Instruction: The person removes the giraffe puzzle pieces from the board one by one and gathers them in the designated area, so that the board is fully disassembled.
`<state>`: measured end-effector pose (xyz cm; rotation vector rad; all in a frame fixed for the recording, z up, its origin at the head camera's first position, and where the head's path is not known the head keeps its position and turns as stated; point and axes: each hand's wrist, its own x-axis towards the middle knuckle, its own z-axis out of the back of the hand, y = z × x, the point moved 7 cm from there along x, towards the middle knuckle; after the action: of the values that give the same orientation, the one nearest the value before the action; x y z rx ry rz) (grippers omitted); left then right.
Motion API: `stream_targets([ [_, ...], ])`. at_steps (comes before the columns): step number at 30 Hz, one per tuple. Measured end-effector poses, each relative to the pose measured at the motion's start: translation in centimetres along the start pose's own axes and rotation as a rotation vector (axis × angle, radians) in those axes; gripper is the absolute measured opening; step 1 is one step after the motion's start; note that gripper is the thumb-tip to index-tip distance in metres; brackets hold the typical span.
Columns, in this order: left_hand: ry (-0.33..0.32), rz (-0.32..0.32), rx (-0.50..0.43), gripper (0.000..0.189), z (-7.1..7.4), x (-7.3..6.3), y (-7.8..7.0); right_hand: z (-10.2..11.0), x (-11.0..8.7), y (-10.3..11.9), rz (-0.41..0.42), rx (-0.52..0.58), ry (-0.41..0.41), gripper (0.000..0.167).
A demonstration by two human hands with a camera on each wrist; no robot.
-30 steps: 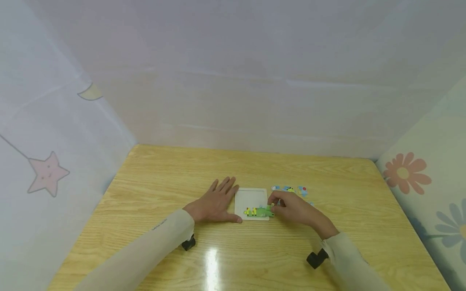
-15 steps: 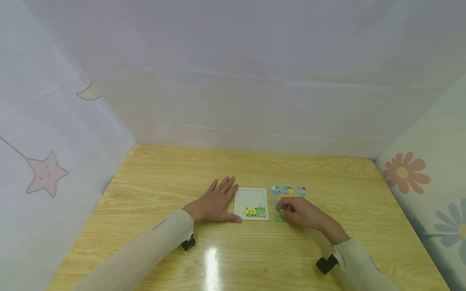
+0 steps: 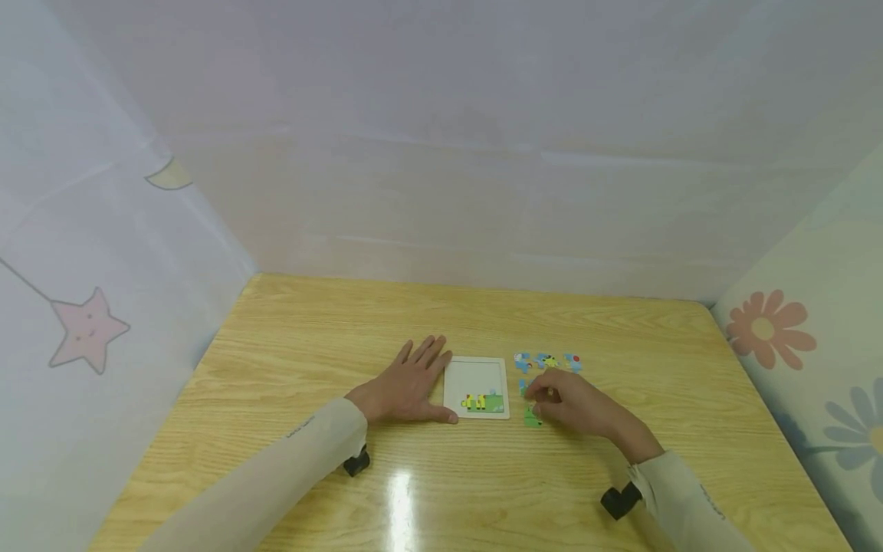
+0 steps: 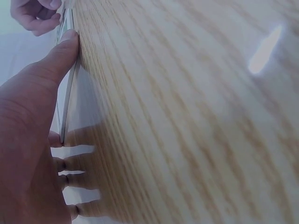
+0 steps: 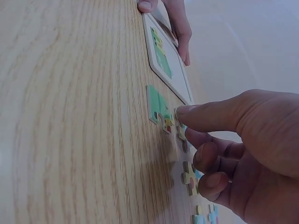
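Observation:
My left hand [image 3: 407, 392] lies flat with fingers spread beside a white square puzzle tray [image 3: 472, 377], its thumb and index finger at the tray's left edge. Joined green and yellow puzzle pieces [image 3: 494, 403] sit along the tray's lower side. Right of the tray, my right hand [image 3: 571, 400] hovers low with bent fingers, thumb and index fingertips apart in the head view. Just under them a green puzzle piece [image 5: 158, 105] lies on the table. The right thumb tip overlaps the knob of another piece [image 5: 181, 132] behind it in the right wrist view.
Several loose puzzle pieces lie right of the tray, among them a blue and yellow one [image 3: 549, 361] and a blue one with a red spot [image 3: 574, 362]. The wooden table [image 3: 331, 322] meets a pale cloth backdrop [image 3: 441, 192] behind and at both sides.
The right hand has carried a green piece from the tray's lower right corner to the table on the right and let it go there. The left hand has stayed still.

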<state>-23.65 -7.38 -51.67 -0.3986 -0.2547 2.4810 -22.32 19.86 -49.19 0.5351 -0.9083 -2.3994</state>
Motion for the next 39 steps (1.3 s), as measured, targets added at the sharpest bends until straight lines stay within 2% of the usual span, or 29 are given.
stream_targets([
  [11,0.004,0.005,0.007,0.120,-0.2,0.1,0.2,-0.2,0.9,0.4,0.023,0.000,0.003,0.018],
  [25,0.002,0.008,0.003,0.120,-0.1,0.2,0.0,-1.9,3.4,2.8,0.047,-0.064,0.029,0.018],
  [31,0.002,0.013,0.008,0.120,0.0,0.2,-0.1,-2.7,4.5,3.8,0.072,-0.054,0.051,0.019],
  [39,0.003,0.016,-0.001,0.120,0.0,0.2,-0.1,-3.6,5.9,4.7,0.071,-0.131,0.063,0.017],
])
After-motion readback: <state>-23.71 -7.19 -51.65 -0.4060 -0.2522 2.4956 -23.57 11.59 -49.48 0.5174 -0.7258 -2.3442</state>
